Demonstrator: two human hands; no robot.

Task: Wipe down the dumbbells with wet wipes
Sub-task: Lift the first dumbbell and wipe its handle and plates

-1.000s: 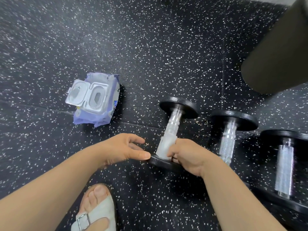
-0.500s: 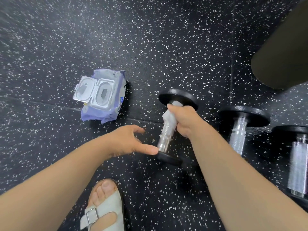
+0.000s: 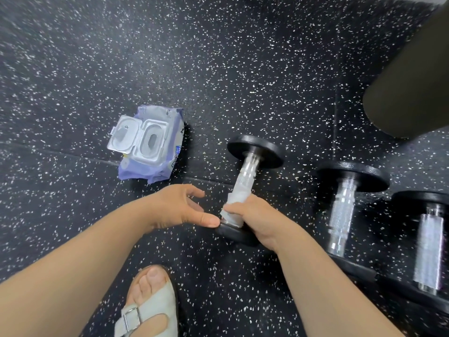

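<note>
head: wipe (image 3: 233, 203) lower on handle (image 3: 248, 170)

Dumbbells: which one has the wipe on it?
The leftmost dumbbell, nearest the wipes pack: the right hand grips a wet wipe round its handle; the other two lie untouched.

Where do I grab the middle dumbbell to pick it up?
Take the black-ended middle dumbbell by its knurled silver handle, from above. It lies flat on the speckled black rubber floor, and the wide round ends likely hold the handle off it, so fingers can curl underneath.
</note>
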